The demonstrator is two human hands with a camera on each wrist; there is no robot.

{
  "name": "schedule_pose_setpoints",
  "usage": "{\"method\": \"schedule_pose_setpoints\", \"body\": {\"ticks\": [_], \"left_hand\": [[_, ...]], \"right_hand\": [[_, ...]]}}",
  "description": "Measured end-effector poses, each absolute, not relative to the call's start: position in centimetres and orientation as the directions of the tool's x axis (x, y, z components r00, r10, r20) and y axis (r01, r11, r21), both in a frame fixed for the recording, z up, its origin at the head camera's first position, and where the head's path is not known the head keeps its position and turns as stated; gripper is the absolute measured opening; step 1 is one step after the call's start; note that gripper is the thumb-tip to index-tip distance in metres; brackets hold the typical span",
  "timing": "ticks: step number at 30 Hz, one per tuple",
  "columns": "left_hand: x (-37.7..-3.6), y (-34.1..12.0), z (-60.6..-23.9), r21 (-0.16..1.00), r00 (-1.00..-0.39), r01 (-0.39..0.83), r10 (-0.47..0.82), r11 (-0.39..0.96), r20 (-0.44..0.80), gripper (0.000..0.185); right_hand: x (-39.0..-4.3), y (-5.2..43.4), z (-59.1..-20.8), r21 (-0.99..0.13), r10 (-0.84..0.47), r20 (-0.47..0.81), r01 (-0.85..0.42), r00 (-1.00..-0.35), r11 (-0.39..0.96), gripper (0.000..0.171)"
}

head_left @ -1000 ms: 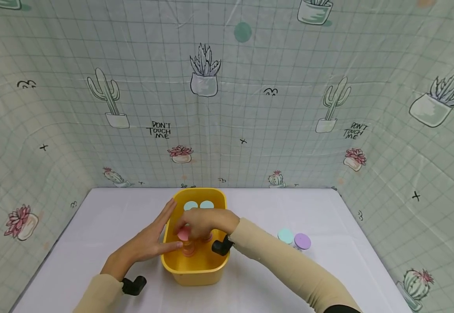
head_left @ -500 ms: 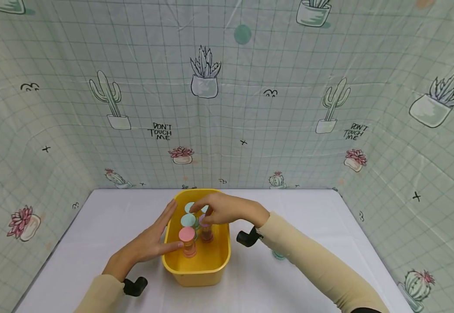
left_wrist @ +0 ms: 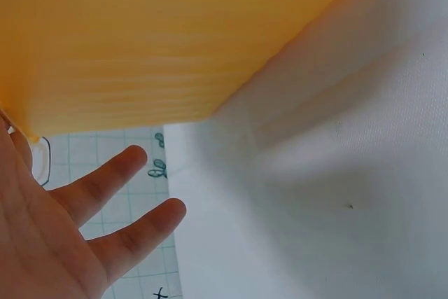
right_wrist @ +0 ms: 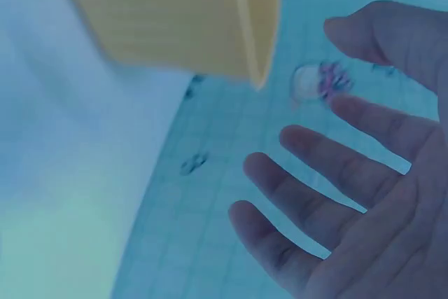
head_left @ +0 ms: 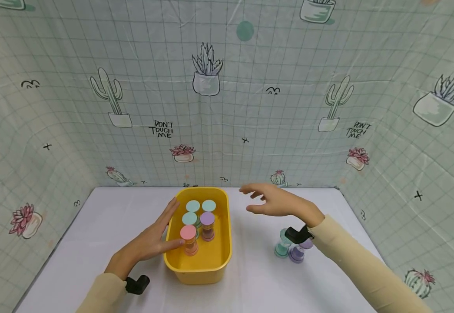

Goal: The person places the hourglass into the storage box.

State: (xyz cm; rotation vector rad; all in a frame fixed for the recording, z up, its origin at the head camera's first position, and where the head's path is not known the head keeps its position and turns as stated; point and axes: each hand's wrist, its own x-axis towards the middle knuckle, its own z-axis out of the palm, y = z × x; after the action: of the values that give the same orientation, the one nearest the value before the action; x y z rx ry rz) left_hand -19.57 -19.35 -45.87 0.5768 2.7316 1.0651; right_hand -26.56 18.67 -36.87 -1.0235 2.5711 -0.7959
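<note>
In the head view my left hand (head_left: 146, 241) rests at the left rim of a yellow bin (head_left: 201, 277), its fingers straight and its thumb reaching over the edge. The left wrist view shows two spread fingers (left_wrist: 136, 236) below the bin wall (left_wrist: 154, 40). Inside the bin stand several sand timers: a pink one (head_left: 189, 234), a purple one (head_left: 207, 226) and teal-topped ones, among them a front teal timer (head_left: 189, 218). My right hand (head_left: 279, 201) hovers to the right of the bin, fingers apart and holding nothing.
On the white table (head_left: 250, 278), right of the bin, a teal sand timer (head_left: 281, 244) and a purple sand timer (head_left: 297, 253) stand side by side, partly behind the right wrist's black camera mount (head_left: 298, 234). A cactus-printed cloth (head_left: 227, 121) surrounds the table's back and sides.
My right hand has come up off the purple sand timer in the bin and moved right, past the rim. My left hand has stayed at the bin's left side.
</note>
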Motion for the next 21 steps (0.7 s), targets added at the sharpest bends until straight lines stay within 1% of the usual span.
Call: {"method": "schedule_pose_setpoints", "body": {"ticks": [4,7,10,16,21], "left_hand": [[-19.6,-19.3,-45.9,0.685,-0.91,0.307,0.414,0.66,0.01,0.107],[-19.5,-19.4,-46.0,0.687,-0.908,0.317,0.419,0.654,0.02,0.107],[-19.4,-19.4,-46.1,0.687,-0.907,0.325,0.421,0.65,0.03,0.106],[-19.4,-19.4,-46.0,0.694,-0.906,0.327,0.423,0.641,0.037,0.106],[-19.5,-19.3,-46.1,0.703,-0.9,0.337,0.433,0.626,0.047,0.105]], "right_hand": [[-26.0,22.0,-38.5,-0.58,-0.649,-0.119,-0.478,-0.751,0.659,0.062],[-25.3,23.9,-40.0,-0.597,-0.623,-0.203,-0.409,-0.756,0.69,0.067],[-24.6,25.4,-41.3,-0.625,-0.616,-0.256,-0.358,-0.745,0.694,0.07],[-23.2,27.5,-42.7,-0.636,-0.584,-0.307,-0.295,-0.751,0.713,0.068],[-22.5,28.4,-43.3,-0.676,-0.574,-0.317,-0.245,-0.755,0.695,0.066]]}}
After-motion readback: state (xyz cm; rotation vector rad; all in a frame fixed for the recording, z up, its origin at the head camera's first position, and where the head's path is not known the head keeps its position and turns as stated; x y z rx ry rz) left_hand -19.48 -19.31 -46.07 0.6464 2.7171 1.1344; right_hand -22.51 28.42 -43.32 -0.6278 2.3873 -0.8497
